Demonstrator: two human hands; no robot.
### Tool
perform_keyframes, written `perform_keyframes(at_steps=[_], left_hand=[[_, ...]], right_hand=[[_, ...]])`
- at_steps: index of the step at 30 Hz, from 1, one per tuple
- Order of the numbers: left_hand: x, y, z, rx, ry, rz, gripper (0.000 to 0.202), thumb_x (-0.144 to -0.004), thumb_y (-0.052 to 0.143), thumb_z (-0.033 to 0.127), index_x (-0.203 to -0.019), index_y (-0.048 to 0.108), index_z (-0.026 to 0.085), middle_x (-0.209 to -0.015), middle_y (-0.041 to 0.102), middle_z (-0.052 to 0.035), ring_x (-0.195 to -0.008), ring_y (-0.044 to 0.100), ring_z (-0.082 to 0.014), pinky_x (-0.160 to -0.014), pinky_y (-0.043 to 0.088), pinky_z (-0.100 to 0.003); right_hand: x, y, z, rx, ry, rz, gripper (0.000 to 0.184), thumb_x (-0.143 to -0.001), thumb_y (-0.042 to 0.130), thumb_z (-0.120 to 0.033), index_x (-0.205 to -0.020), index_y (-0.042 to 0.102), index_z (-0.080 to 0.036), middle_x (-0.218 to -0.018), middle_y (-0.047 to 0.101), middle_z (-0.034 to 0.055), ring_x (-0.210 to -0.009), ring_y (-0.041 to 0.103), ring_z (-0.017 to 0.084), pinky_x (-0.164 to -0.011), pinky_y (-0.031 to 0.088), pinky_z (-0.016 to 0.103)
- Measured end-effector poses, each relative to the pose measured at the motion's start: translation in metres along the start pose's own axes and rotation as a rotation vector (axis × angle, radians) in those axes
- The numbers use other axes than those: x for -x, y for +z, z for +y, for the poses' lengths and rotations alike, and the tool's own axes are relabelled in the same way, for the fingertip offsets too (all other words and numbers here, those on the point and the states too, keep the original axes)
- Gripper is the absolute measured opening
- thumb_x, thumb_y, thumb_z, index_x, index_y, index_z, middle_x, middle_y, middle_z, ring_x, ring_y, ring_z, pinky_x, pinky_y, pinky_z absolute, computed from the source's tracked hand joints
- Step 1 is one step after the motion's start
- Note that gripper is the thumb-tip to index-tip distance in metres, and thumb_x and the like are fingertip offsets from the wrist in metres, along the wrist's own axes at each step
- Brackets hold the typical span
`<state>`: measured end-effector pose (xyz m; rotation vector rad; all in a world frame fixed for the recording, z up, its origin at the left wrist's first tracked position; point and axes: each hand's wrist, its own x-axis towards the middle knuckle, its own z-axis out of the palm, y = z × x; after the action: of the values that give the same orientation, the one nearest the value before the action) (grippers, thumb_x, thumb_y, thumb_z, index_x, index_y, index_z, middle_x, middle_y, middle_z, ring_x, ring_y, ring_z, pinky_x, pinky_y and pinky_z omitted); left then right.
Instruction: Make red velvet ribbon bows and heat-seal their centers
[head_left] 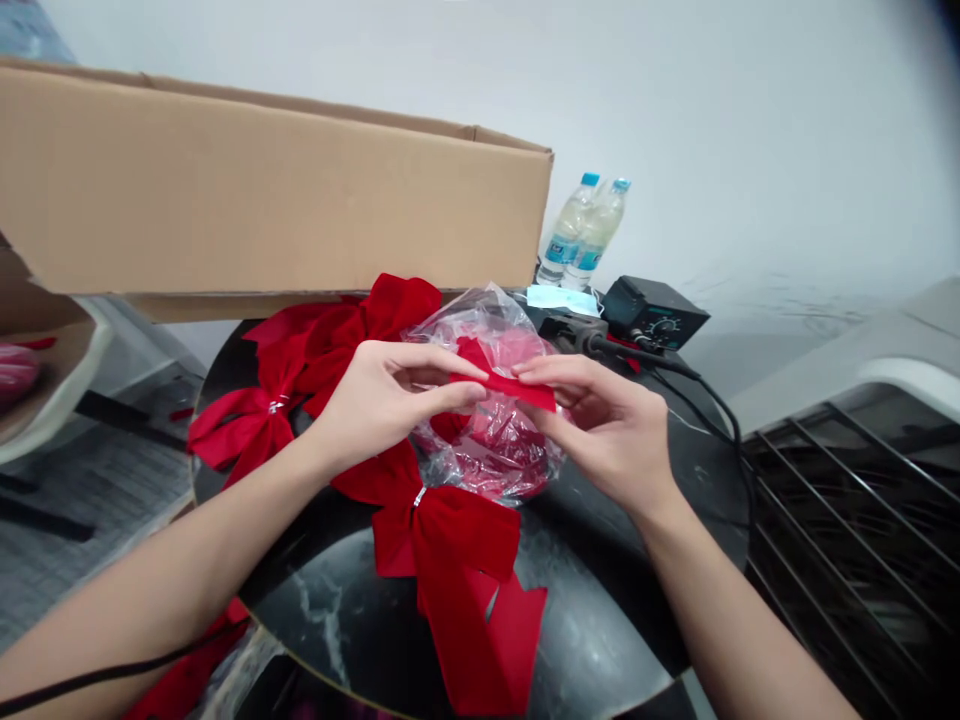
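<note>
Between my two hands is a short piece of red ribbon (504,384), stretched over a clear plastic bag (499,455) with red material inside. My left hand (397,390) pinches the ribbon's left end between thumb and fingers. At the other end, the fingers of my right hand (604,420) are closed on it, its thumb partly behind the ribbon. Just below lies a red velvet bow (461,535) with a silvery tie at its centre and long tails. Another red bow (251,425) rests left of my left hand, and more red bows (375,320) are heaped behind it.
A round black marbled table (330,610) carries these things. Behind stands a large cardboard box (285,190). Two water bottles (581,235), a blue face mask (562,300) and a black box with a dial (656,312) sit at the back right, with cables. A metal rack (862,500) is at right.
</note>
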<state>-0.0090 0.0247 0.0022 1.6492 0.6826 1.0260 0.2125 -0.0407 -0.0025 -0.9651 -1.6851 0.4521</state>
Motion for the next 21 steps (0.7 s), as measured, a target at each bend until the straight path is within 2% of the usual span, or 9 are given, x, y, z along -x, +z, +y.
perform_keyframes(at_steps=[4,8,13,17,21], left_hand=[[-0.001,-0.005,-0.005,-0.003,-0.005,0.008,0.011,-0.078,0.085,0.029,-0.085,0.082,0.020,-0.084,0.081,-0.0035,-0.078,0.079,-0.0221,-0.078,0.067,-0.031],[-0.001,-0.004,-0.006,0.023,0.045,-0.048,0.035,-0.066,0.093,0.023,-0.100,0.082,0.023,-0.101,0.082,-0.0038,-0.095,0.078,-0.0238,-0.083,0.066,-0.029],[0.004,0.000,-0.004,-0.081,0.033,0.014,0.031,-0.074,0.088,0.030,-0.104,0.082,0.026,-0.091,0.082,-0.0023,-0.076,0.079,-0.0208,-0.069,0.068,-0.029],[0.007,0.000,-0.005,-0.140,0.062,0.029,0.030,-0.074,0.089,0.030,-0.103,0.082,0.029,-0.096,0.083,-0.0010,-0.079,0.079,-0.0207,-0.071,0.069,-0.029],[0.008,0.000,-0.006,-0.200,0.125,0.092,0.019,-0.077,0.087,0.029,-0.095,0.083,0.032,-0.087,0.082,0.0037,-0.069,0.077,-0.0162,-0.064,0.066,-0.025]], right_hand=[[0.001,0.003,-0.003,0.026,0.007,-0.019,0.017,-0.085,0.077,-0.015,-0.097,0.077,-0.026,-0.115,0.076,0.0042,-0.109,0.071,0.021,-0.092,0.060,0.036],[0.001,0.005,-0.001,0.084,0.007,0.034,0.007,-0.088,0.076,-0.019,-0.088,0.077,-0.026,-0.106,0.078,0.0036,-0.097,0.073,0.020,-0.090,0.059,0.036],[0.002,0.006,0.000,0.113,0.022,0.036,0.006,-0.090,0.074,-0.021,-0.092,0.076,-0.026,-0.106,0.078,0.0045,-0.098,0.074,0.022,-0.092,0.059,0.040],[0.005,0.009,0.000,0.082,0.039,0.053,0.014,-0.090,0.072,-0.018,-0.099,0.076,-0.028,-0.107,0.077,0.0047,-0.103,0.073,0.024,-0.093,0.060,0.041],[0.008,0.012,0.000,0.089,0.022,0.059,0.022,-0.091,0.071,-0.012,-0.103,0.076,-0.029,-0.108,0.077,0.0034,-0.106,0.072,0.023,-0.097,0.059,0.040]])
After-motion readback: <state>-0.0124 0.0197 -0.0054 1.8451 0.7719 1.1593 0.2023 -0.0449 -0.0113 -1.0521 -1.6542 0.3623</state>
